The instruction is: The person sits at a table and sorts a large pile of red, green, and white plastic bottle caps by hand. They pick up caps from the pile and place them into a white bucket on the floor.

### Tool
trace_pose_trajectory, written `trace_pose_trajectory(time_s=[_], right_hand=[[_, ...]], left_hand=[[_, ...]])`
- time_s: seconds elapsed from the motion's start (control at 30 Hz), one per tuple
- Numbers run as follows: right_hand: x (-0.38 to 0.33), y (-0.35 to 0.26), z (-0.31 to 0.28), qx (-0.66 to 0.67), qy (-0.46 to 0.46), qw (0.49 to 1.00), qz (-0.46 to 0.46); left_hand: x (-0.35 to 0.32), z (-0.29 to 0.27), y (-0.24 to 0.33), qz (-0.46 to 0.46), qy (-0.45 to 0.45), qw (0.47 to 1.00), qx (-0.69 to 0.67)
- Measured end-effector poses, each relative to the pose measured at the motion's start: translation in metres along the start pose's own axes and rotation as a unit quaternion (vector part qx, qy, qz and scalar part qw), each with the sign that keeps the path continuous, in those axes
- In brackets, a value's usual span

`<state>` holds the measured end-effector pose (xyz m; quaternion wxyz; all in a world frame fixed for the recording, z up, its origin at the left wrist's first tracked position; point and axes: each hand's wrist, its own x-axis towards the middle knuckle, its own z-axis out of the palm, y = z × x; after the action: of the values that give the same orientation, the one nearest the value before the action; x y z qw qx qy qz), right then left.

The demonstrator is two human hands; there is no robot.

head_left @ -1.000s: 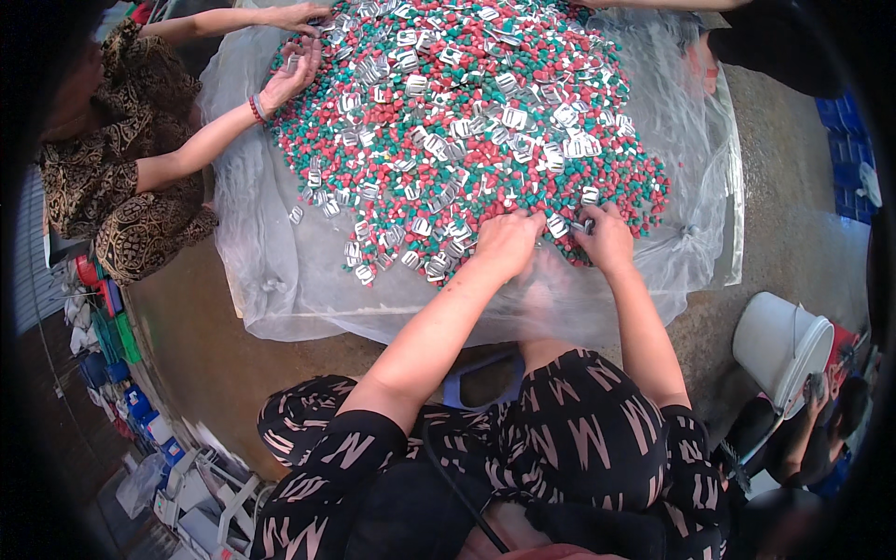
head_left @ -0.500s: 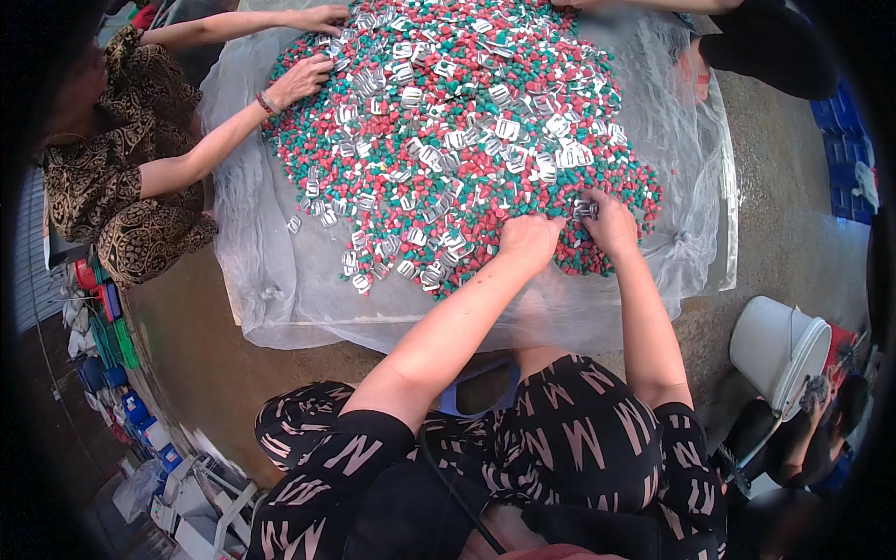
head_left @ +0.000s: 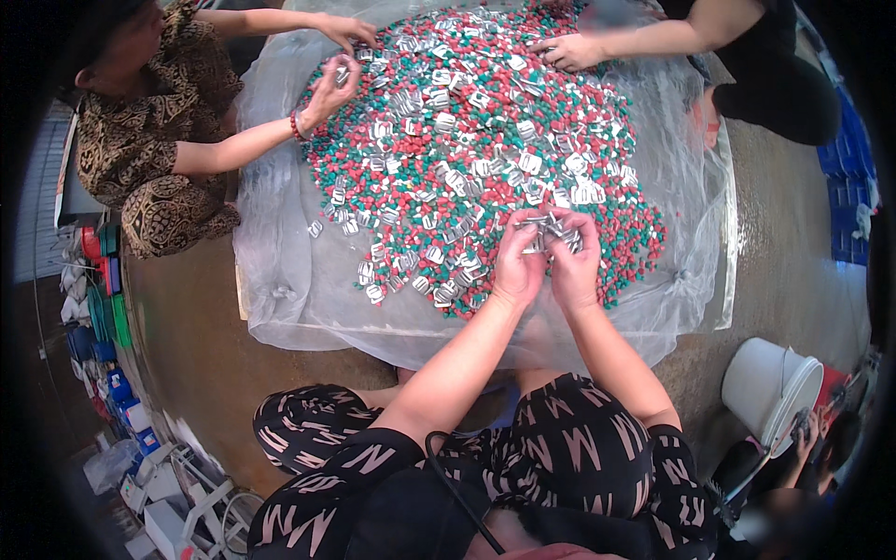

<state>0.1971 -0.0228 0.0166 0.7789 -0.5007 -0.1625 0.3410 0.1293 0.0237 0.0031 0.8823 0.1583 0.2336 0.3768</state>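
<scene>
from where i stand, the person's left hand and right hand meet over the near edge of the tabletop, a little right of its middle. both are closed, fingers curled, around a small bunch of metal buckles gripped between them; the fingers cover so much that i can't fairly say how many there are, or which hand bears more.

beneath and beyond them spreads a heap of red, green and white pellets, running from the far edge of the tabletop almost to the near one. loose buckles lie all through it, some clustered just past the hands, others toward the near left corner. a thin clear sheet lies under the heap and hangs over the near edge, bunched into a knot near the near right corner.

at the left edge sits a co-worker in patterned clothes, one hand raised with fingers curled, the other reaching over the heap. past the far right corner a co-worker in black rests a hand on the pellets. a white bucket stands tilted on the floor, off the near right corner.
</scene>
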Motion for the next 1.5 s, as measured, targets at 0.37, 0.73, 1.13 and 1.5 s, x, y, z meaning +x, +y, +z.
trace_pose_trajectory(time_s=[0.37, 0.73, 1.13, 1.5], right_hand=[[0.004, -0.005, 0.038, -0.378, -0.162, 0.818, -0.402], [0.013, -0.027, -0.010, -0.312, 0.031, 0.914, -0.256], [0.030, -0.038, -0.051, -0.385, 0.129, 0.885, -0.229], [0.007, -0.009, -0.074, -0.428, 0.094, 0.893, -0.104]], left_hand=[[0.004, 0.015, 0.030, -0.110, -0.057, 0.955, -0.268], [0.046, -0.006, 0.026, -0.067, 0.099, 0.922, -0.369], [0.224, 0.226, 0.271, 0.104, -0.065, 0.992, 0.029], [0.018, -0.092, 0.177, 0.046, 0.291, 0.951, 0.098]])
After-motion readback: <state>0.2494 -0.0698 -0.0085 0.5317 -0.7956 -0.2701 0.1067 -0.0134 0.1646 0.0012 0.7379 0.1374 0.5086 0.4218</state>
